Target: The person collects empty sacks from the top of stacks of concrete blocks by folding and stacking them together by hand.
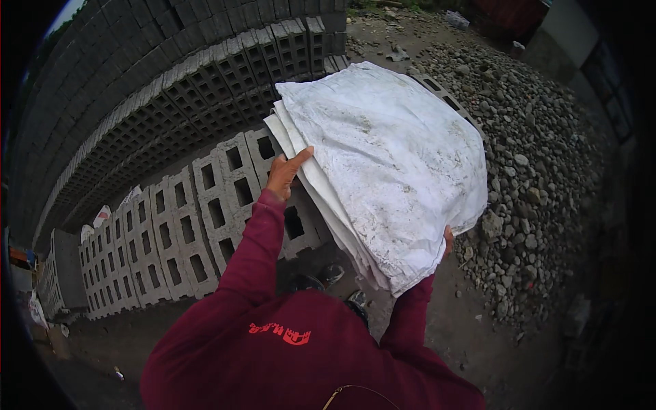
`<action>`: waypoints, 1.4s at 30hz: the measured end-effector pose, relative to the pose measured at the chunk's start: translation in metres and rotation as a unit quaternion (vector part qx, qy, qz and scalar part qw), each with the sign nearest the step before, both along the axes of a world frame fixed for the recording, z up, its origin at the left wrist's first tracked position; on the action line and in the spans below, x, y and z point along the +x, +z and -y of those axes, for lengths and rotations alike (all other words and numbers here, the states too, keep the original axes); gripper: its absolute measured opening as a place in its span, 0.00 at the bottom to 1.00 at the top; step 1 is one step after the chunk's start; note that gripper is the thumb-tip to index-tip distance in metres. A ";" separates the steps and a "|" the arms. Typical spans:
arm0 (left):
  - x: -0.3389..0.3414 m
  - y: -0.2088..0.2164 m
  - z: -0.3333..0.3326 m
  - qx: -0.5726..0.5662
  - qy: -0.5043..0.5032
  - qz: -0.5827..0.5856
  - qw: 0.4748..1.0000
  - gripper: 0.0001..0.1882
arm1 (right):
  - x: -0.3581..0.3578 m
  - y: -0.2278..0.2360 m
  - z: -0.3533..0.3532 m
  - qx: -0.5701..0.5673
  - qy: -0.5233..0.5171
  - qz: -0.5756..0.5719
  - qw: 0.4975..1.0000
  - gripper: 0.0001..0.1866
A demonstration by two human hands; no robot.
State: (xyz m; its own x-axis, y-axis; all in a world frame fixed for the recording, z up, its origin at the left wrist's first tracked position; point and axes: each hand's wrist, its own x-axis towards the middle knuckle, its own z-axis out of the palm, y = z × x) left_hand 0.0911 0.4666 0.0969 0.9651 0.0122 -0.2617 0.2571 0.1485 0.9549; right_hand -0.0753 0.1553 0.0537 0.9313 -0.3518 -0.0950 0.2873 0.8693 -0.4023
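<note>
A stack of white woven sacks point(389, 157), flat and smudged with dirt, lies across the middle of the view in front of me. My left hand point(288, 172) grips its left edge, thumb on top and the other fingers underneath. At the near right edge my right hand point(448, 241) holds the stack too; most of that hand is hidden behind the sacks. Several layers show along the left side, where the edges fan slightly apart. Under and beside the stack runs a row of grey hollow concrete blocks point(223, 199).
Taller stacks of hollow blocks point(205, 89) rise at the far left. A heap of grey gravel and stones point(526, 205) spreads along the right. My shoes point(332, 275) stand on dirt ground near the block row. A grey wall point(577, 31) is at the far right.
</note>
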 end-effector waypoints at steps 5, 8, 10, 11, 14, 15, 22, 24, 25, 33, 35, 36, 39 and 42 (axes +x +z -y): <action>0.000 -0.029 -0.008 -0.161 0.036 0.097 0.982 0.50 | 0.048 0.108 -0.004 -0.138 -0.027 0.041 0.989 0.38; -0.008 0.010 0.013 -0.377 0.080 -0.043 0.922 0.64 | 0.093 0.191 -0.022 -0.197 -0.129 0.043 0.971 0.31; 0.014 0.012 0.017 -0.461 -0.047 0.001 0.886 0.70 | 0.153 0.220 -0.004 -0.148 -0.084 0.108 0.980 0.28; 0.028 0.020 0.026 -0.505 -0.044 -0.015 0.862 0.70 | 0.186 0.219 0.026 -0.120 -0.039 0.172 0.977 0.27; 0.073 0.047 0.020 -0.554 -0.013 0.144 0.820 0.65 | 0.212 0.267 -0.003 -0.062 0.170 0.381 0.907 0.19; 0.090 0.058 0.015 -0.554 -0.001 0.203 0.807 0.64 | 0.216 0.286 -0.013 -0.071 0.185 0.386 0.901 0.19; 0.147 0.204 0.052 -0.466 -0.142 0.371 0.790 0.65 | 0.191 0.382 0.059 -0.218 -0.095 0.397 0.886 0.20; 0.138 0.244 0.105 -0.434 -0.206 0.385 0.788 0.65 | 0.152 0.396 0.114 -0.230 -0.065 0.440 0.866 0.20; 0.118 0.270 0.141 -0.418 -0.241 0.375 0.791 0.64 | 0.123 0.403 0.144 -0.238 -0.067 0.449 0.858 0.21; 0.005 0.343 0.351 -0.454 -0.413 0.303 0.729 0.60 | -0.101 0.419 0.305 -0.275 -0.159 0.492 0.810 0.25; -0.047 0.324 0.437 -0.483 -0.477 0.232 0.697 0.57 | -0.186 0.412 0.344 -0.293 -0.218 0.478 0.799 0.26; -0.072 0.309 0.479 -0.494 -0.501 0.198 0.683 0.55 | -0.224 0.407 0.360 -0.301 -0.247 0.467 0.794 0.27; -0.157 0.239 0.600 -0.452 -0.474 0.138 0.743 0.50 | -0.311 0.373 0.405 -0.348 -0.348 0.404 0.771 0.28; -0.232 0.148 0.681 -0.365 -0.595 -0.060 0.714 0.51 | -0.354 0.338 0.413 -0.187 -0.581 0.310 0.729 0.05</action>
